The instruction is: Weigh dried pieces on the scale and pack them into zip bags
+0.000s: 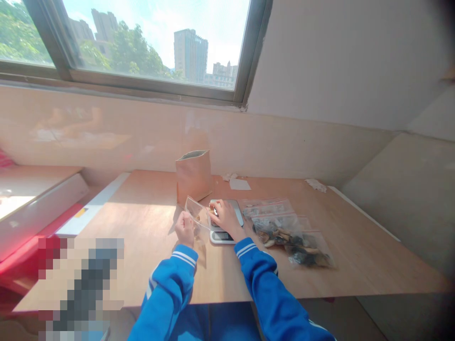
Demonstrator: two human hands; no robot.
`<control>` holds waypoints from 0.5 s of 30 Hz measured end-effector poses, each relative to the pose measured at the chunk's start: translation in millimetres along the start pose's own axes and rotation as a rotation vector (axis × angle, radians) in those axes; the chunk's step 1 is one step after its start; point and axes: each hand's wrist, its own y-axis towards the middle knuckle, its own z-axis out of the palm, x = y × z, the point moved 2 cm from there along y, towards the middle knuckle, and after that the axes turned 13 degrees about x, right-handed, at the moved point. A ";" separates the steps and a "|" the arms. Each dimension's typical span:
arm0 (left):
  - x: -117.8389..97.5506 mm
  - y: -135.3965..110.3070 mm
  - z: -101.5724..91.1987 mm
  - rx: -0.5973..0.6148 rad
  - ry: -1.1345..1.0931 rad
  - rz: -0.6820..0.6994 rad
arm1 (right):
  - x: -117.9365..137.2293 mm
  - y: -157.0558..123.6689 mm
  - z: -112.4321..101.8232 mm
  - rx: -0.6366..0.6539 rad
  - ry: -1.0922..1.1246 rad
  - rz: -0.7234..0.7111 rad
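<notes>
My left hand (185,229) is closed on the edge of a clear plastic zip bag (197,211), its mouth spread toward the scale. My right hand (226,218) rests over the plate of a white kitchen scale (237,211), with curled fingers around something small and partly dark that I cannot make out. The scale's display (221,235) faces me, but its reading is too small to tell. Right of the scale lie several clear zip bags (280,229) filled with dark and pale brown dried slices, overlapping one another.
A brown paper bag (194,177) stands upright with its top open behind the scale. White paper (240,184) and crumpled tissue (315,185) lie along the table's back. The wooden table (355,255) meets a tiled wall below a window. A blurred-out patch covers the lower left.
</notes>
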 end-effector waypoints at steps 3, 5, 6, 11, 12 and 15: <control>-1.5 -0.3 0.1 0.001 0.013 0.005 | -2.3 -3.9 -2.3 0.013 -0.043 -0.014; -2.7 -0.6 0.2 0.001 0.020 0.008 | -4.7 -3.8 -1.8 0.016 -0.048 -0.007; -3.2 -0.9 0.3 0.001 0.023 0.009 | -6.1 -3.2 -1.1 0.015 -0.049 0.000; -3.0 -1.5 0.0 0.003 0.034 0.005 | -13.3 0.6 2.3 0.002 -0.006 0.077; -2.1 -1.3 -0.1 0.004 0.037 0.002 | -14.6 1.1 2.5 0.001 -0.006 0.097; 2.1 0.3 -0.5 0.003 0.051 -0.011 | -18.3 3.8 2.0 0.010 -0.040 0.158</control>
